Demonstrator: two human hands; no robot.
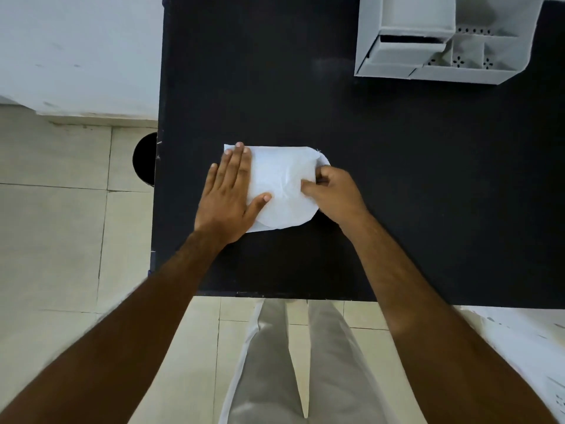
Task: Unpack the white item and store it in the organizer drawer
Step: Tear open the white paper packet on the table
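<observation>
A white wrapped item (279,185), flat with a rounded right end, lies on the black table (397,179) near its front left. My left hand (230,194) lies flat on its left part, fingers spread, pressing it down. My right hand (331,192) pinches the wrapping at the item's right edge with thumb and fingers closed. The white organizer (428,41) stands at the table's far right; its drawer (406,52) is pulled partly out, and open compartments show beside it.
The table's left edge and front edge are close to the item. A round black object (146,159) sits on the tiled floor left of the table. A white surface (526,341) lies at the lower right. My legs are below the front edge.
</observation>
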